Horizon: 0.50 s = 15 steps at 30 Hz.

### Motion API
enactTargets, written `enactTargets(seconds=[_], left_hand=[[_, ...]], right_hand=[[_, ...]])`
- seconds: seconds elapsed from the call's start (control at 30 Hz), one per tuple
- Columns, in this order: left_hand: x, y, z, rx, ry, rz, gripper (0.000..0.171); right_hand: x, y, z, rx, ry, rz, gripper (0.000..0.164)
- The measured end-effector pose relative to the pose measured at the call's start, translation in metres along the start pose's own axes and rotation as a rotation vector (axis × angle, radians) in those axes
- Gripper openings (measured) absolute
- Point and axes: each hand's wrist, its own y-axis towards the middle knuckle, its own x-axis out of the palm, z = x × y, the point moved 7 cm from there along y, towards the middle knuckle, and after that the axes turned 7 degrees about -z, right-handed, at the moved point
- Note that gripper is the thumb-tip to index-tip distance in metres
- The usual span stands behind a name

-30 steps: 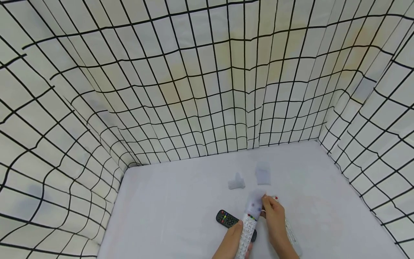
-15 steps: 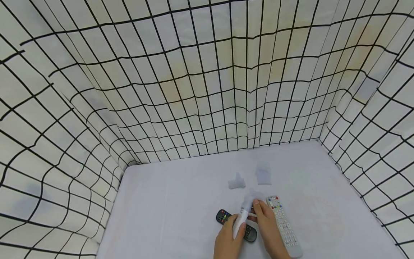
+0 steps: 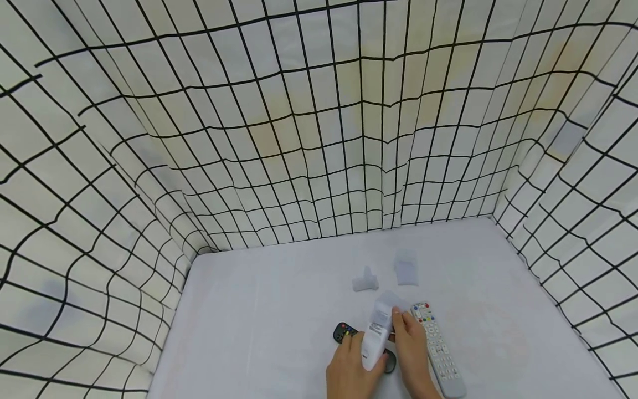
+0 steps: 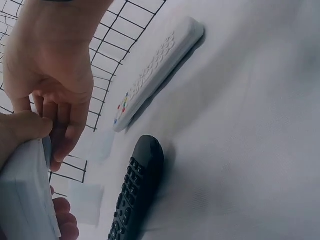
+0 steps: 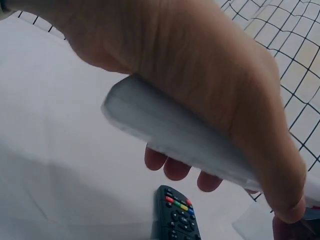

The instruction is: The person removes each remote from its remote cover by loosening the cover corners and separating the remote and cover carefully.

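A white remote control (image 3: 374,339), back side up with a printed label, lies in my left hand (image 3: 351,368), whose thumb and fingers grip its lower part from both edges. Thin clear plastic film (image 3: 386,302) covers its far end and sticks out beyond it. My right hand (image 3: 411,346) pinches at the right edge of this film. Beneath the left hand a black remote (image 4: 135,187) lies on the table, partly covered in the head view. In the right wrist view, several fingertips (image 5: 175,169) show under the white remote's edge.
A second white-grey remote (image 3: 438,352) lies buttons up, right of my right hand. Farther back are a folded translucent piece (image 3: 365,280) and a flat plastic sleeve (image 3: 406,269). White walls with a black grid (image 3: 319,166) stand around the white table (image 3: 249,321).
My left hand has turned the white remote over from its button side to its labelled back. My right hand has moved slightly left and down, exposing the white-grey remote.
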Motion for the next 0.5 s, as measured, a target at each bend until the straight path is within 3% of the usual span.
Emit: enactTargets(seconds=[0.5], left_hand=[[-0.008,0.003,0.012,0.022,0.016,-0.002,0.045]], right_hand=[[-0.012,0.003,-0.005,-0.088,0.017,0.181,0.041]])
